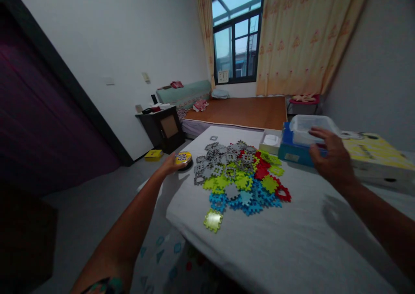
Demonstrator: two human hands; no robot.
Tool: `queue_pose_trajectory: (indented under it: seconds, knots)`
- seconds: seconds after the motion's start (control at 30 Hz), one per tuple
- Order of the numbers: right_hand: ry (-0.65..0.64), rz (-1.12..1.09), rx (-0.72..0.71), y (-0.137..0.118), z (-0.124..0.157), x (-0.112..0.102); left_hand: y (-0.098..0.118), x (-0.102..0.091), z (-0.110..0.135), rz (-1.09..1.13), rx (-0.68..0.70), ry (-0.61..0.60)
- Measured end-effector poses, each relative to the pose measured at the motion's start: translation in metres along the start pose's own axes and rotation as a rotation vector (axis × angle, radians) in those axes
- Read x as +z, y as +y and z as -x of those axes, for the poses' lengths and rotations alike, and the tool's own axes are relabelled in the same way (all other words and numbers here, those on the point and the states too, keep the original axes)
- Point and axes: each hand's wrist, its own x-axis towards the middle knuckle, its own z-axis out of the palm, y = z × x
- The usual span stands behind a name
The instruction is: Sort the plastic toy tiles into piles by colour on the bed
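Table [292, 242] is covered by a white cloth. Middle is taken up by a heap of toothed plastic pieces [242, 180]: grey, lime, red, blue. One lime piece [213, 221] is set apart near the front edge. Far right side is occupied by a white box [269, 149], blue box [298, 155] and yellow-and-white box [378, 169].

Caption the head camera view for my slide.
Left hand at a round yellow-topped container, right hand by a clear plastic box, multicolored toothed pieces heaped between on white cloth.
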Motion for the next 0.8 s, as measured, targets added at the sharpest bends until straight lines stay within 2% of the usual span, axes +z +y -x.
queue_pose_trajectory:
  seconds: [0.1, 0.17, 0.27, 0.37, 0.47, 0.57, 0.67, 0.73, 0.8]
  knots:
    - [-0.053, -0.058, -0.14, -0.029, 0.009, 0.026, -0.001, 0.015, -0.009, -0.173, -0.007, -0.006]
    - [-0.12, -0.082, -0.207, -0.042, 0.02, 0.038, -0.004, 0.024, -0.011, -0.205, 0.013, -0.003]
    - [-0.235, -0.118, -0.261, -0.056, 0.039, 0.05, -0.008, 0.03, -0.009, -0.222, 0.032, 0.044]
    - [-0.316, -0.17, -0.269, -0.066, 0.053, 0.059, 0.002, 0.029, 0.0, -0.2, 0.086, 0.134]
    - [-0.346, -0.225, -0.229, -0.078, 0.056, 0.071, 0.036, 0.028, 0.021, -0.148, 0.318, 0.166]
    - [-0.376, -0.281, -0.155, -0.096, 0.05, 0.088, 0.087, 0.039, 0.055, -0.108, 0.594, 0.016]
    - [-0.471, -0.333, -0.066, -0.112, 0.044, 0.102, 0.135, 0.058, 0.091, -0.1, 0.805, -0.149]
    - [-0.569, -0.371, -0.02, -0.118, 0.041, 0.105, 0.156, 0.071, 0.11, -0.098, 0.889, -0.232]
    - [-0.658, -0.405, 0.01, -0.119, 0.04, 0.103, 0.168, 0.083, 0.123, -0.097, 0.929, -0.27]
